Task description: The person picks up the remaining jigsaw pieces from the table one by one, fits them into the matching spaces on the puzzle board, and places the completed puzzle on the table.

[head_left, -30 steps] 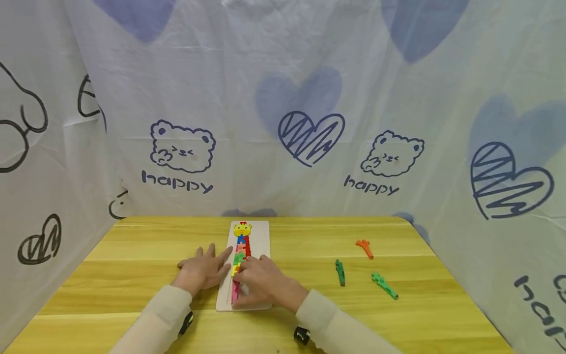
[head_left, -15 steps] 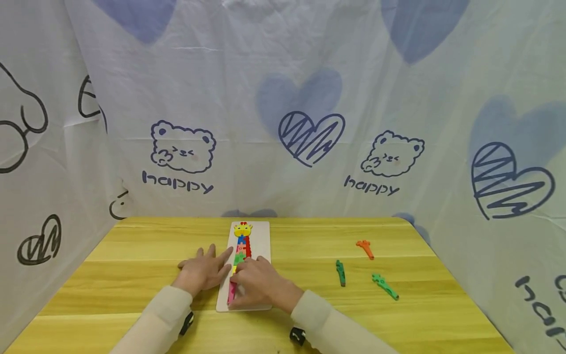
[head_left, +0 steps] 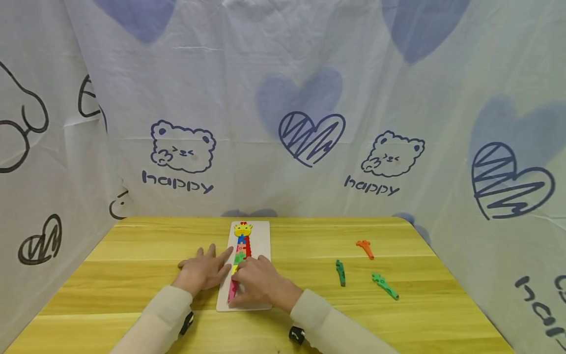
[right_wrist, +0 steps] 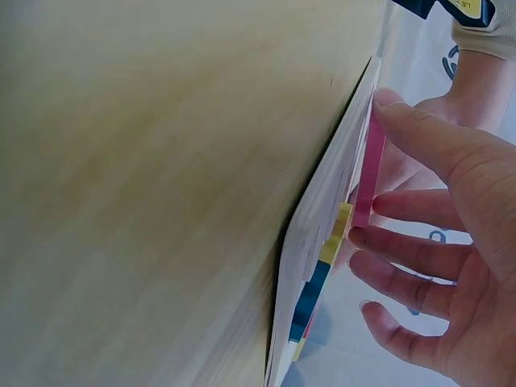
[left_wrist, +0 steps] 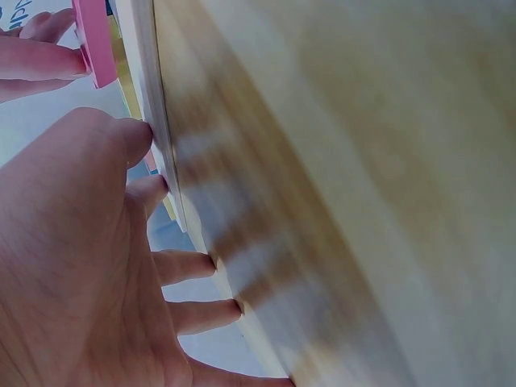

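My right hand (head_left: 261, 282) pinches a long pink puzzle piece (right_wrist: 369, 173) between its thumb and fingers, over the near end of a white giraffe puzzle board (head_left: 262, 241). In the right wrist view the piece lies along the board, with its near end by the thumb. Up the board run a yellow giraffe head (head_left: 242, 229) and a neck of blue, pink, green and yellow pieces, with a red strip beside it. Spread out flat, my left hand (head_left: 201, 270) rests on the table, its thumb (left_wrist: 137, 141) and index fingertip at the board's left edge.
To the right on the wooden table (head_left: 305, 236) lie three loose pieces: an orange one (head_left: 364, 249), a dark green one (head_left: 340, 273) and a lighter green one (head_left: 385, 286). A printed cloth (head_left: 247, 98) hangs behind the table and along its sides.
My right hand has shifted the pink piece slightly left across the board's near end, then barely moved. The left hand and the loose pieces have stayed in place.
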{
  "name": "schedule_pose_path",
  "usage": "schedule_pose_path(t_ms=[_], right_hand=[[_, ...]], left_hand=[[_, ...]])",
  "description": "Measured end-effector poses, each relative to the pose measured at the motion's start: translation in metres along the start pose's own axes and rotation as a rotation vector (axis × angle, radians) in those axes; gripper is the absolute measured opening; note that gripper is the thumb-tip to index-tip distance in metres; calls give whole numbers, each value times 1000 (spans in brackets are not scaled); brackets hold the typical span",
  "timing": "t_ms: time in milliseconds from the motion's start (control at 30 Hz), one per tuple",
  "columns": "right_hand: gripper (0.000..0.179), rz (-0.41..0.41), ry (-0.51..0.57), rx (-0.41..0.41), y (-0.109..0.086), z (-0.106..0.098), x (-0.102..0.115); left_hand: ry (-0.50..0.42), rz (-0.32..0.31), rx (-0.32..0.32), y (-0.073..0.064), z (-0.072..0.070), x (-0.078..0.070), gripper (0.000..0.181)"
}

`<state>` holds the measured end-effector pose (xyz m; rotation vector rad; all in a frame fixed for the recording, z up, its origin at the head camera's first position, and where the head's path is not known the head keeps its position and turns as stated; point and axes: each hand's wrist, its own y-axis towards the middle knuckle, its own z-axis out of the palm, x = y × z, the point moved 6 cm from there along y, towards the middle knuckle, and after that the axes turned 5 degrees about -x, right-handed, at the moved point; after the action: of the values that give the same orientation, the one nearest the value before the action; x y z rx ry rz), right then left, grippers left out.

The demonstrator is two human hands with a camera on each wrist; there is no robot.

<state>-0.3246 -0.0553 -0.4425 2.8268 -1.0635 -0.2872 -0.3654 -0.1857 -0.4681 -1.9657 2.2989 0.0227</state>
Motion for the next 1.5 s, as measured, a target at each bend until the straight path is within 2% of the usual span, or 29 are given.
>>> schedule_pose_path(t_ms=[400,767,967,1200,1500], right_hand=[[51,-12,15,0,4,1,-2],[50,66,92,17,7,3,-4],[51,52,77,16,5,3,-7],[50,22,69,21,-6,-3,-18],[50,21,70,1,-33,-20,-45]], left_hand=[[16,6,-8,-1,0,0,58],[16,8,-8,0,1,1,58],[14,10,-9,0,1,1,58],[21,6,-4,1,1,0,58],[18,-10,6,0,0,0,59]])
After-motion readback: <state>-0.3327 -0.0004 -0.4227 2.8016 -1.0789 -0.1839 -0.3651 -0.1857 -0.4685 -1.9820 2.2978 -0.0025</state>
